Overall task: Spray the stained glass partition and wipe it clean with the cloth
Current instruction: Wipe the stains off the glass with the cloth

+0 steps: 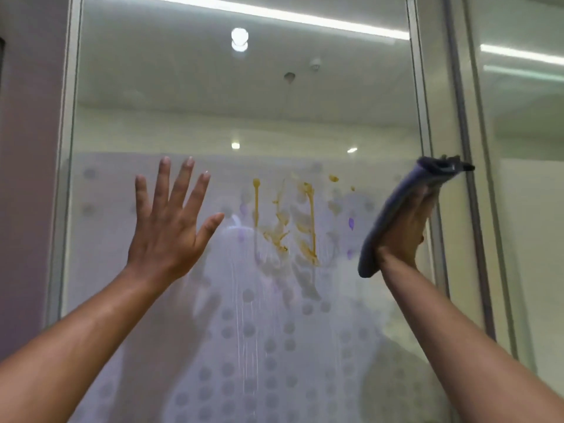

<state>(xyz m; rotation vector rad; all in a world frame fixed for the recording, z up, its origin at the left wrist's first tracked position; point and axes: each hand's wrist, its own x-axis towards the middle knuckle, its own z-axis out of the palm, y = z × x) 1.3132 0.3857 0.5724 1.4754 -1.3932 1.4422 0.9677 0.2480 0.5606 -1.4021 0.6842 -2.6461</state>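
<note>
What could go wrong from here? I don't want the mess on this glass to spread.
The yellow-brown stain streaks look wet, with drips running below, so one pass of the folded blue-grey cloth in the right hand may smear them wider. The open left hand could leave prints on the glass partition.

Surroundings of the pane

A purple wall point(27, 178) is standing at the left; a metal frame post point(439, 117) is rising at the right; ceiling strip lights point(274, 16) and a round lamp point(239, 38) are glaring in reflection; a neighbouring pane point(525, 209) is showing beyond.
</note>
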